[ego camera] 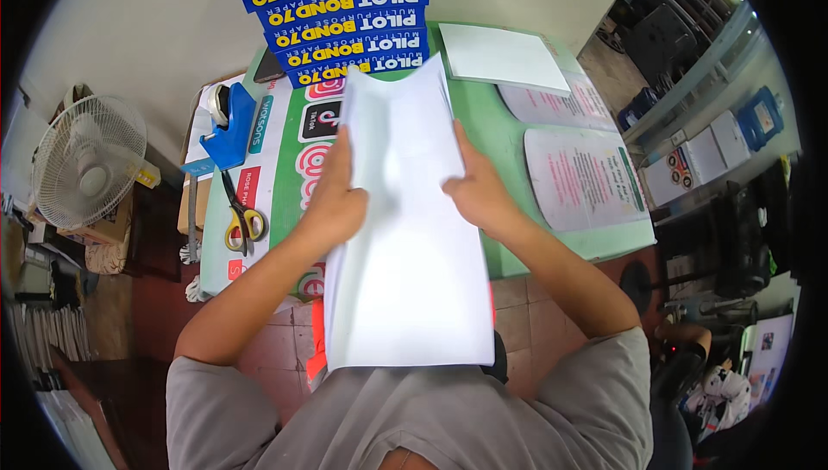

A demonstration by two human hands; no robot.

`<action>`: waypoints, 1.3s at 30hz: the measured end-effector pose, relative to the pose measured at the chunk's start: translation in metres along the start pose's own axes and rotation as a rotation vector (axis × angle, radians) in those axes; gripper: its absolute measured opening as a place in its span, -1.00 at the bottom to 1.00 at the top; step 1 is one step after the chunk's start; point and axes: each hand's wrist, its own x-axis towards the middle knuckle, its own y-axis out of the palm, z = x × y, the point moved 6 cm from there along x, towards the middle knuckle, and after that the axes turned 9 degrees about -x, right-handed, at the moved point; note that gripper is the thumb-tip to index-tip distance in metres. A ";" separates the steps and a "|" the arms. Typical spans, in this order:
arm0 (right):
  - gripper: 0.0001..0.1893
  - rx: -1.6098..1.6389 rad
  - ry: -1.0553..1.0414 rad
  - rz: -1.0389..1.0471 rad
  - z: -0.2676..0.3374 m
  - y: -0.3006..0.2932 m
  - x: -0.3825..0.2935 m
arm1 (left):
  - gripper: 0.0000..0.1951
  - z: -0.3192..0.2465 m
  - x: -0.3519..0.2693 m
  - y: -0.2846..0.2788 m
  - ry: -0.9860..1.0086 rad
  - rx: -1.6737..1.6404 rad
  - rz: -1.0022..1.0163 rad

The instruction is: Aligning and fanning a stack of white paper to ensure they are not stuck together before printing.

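Observation:
A thick sheaf of white paper (420,263) stretches from close to my chest out over the table, its surface bowed and its far edge curved. My left hand (336,201) grips its left side, thumb on top and fingers hidden beneath. On the opposite side my right hand (475,192) holds the paper the same way, thumb pressed near the edge. Beyond the sheaf rises a stack of blue Pilot Bond paper reams (346,24). Another pile of white sheets (501,56) lies flat at the back right of the table.
Yellow-handled scissors (242,224) and a blue tape dispenser (236,124) are on the left of the green-covered table (498,256). Printed sheets (582,179) lie at the right. A white fan (90,159) stands at far left. Another person's arm (689,334) shows at lower right.

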 end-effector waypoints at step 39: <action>-0.62 0.786 0.305 0.129 0.012 -0.022 -0.042 | -0.58 -0.005 -0.048 -0.027 -0.486 -1.032 -0.102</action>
